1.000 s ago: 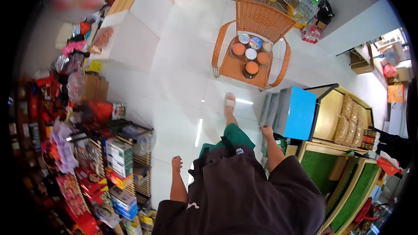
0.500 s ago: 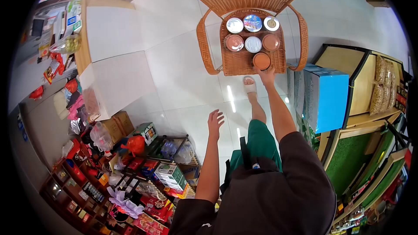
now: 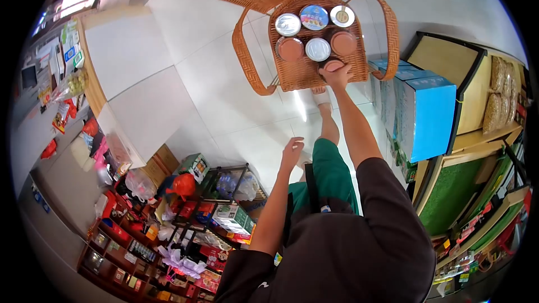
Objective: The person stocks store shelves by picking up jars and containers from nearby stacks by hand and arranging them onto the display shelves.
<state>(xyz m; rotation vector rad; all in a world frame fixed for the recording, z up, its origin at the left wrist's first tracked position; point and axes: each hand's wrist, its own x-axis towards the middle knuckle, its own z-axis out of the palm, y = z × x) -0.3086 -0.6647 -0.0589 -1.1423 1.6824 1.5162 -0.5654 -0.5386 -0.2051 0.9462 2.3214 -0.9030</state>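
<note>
On the seat of a wicker armchair [image 3: 300, 78] stand several round containers in rows. The back row has a silver-topped can [image 3: 288, 24], a can with a blue printed lid [image 3: 314, 17] and a white-rimmed can [image 3: 342, 15]. Before them are a jar with a brownish-orange top [image 3: 290, 49], a silver-lidded can [image 3: 318, 49] and another brownish-orange jar [image 3: 343, 43]. My right hand [image 3: 338, 75] is closed around a further brownish-orange-topped jar [image 3: 333, 65] near the seat's front edge; the jar looks tilted. My left hand [image 3: 292, 150] hangs over the floor with its fingers loosely extended, holding nothing.
Blue boxes [image 3: 429, 118] stand right of the chair, beside a wooden rack [image 3: 443, 59] with bagged goods. A white counter [image 3: 143, 101] lies to the left. Below it is a black shelf rack [image 3: 224, 185] with packages and bags.
The jar in my right hand has tipped and sits closer to the row behind it. My view has shifted, and my left hand's fingers are less spread.
</note>
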